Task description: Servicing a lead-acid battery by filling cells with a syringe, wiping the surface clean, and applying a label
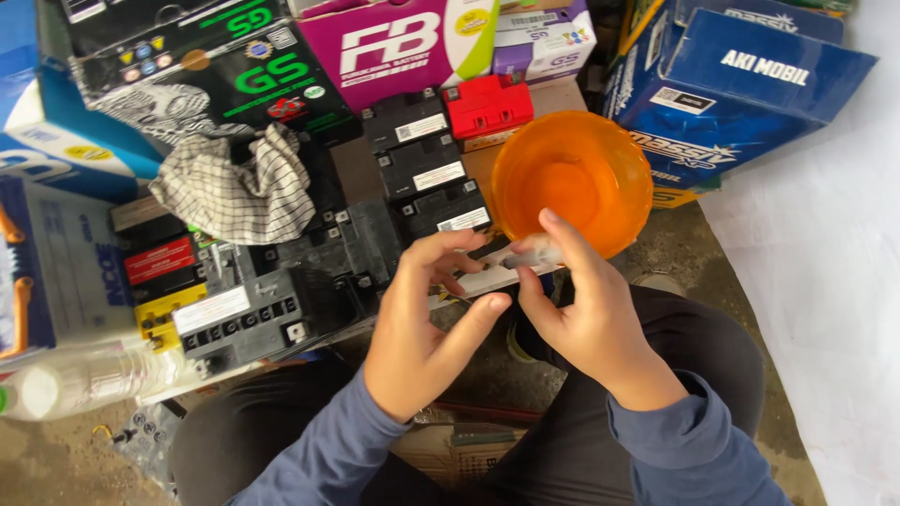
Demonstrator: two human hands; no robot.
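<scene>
Your left hand (422,323) and right hand (586,314) meet in front of you, just above your knees, both pinched on a small clear plastic syringe-like tube (530,255). Your right thumb and forefinger close around its right part, with the forefinger laid over the top. Your left fingers curl narrowly toward its left end, which lies against a thin white strip (487,278); whether they grip the tube or the strip, you cannot tell, as the blur hides the contact.

Just beyond your right hand sits a round translucent orange plastic bowl (600,155), its near rim touching the tube's spot in the view. To the left of the bowl stand three small black rectangular batteries (427,169) in a row running away from you, with a red-topped battery (487,105) at the far end. Further left, more black batteries (272,309) crowd together, and a crumpled white checked cloth (239,187) lies on top of them. A clear plastic bottle (80,379) rests at the near left. Blue cardboard boxes (741,84) stand at the far right.
</scene>
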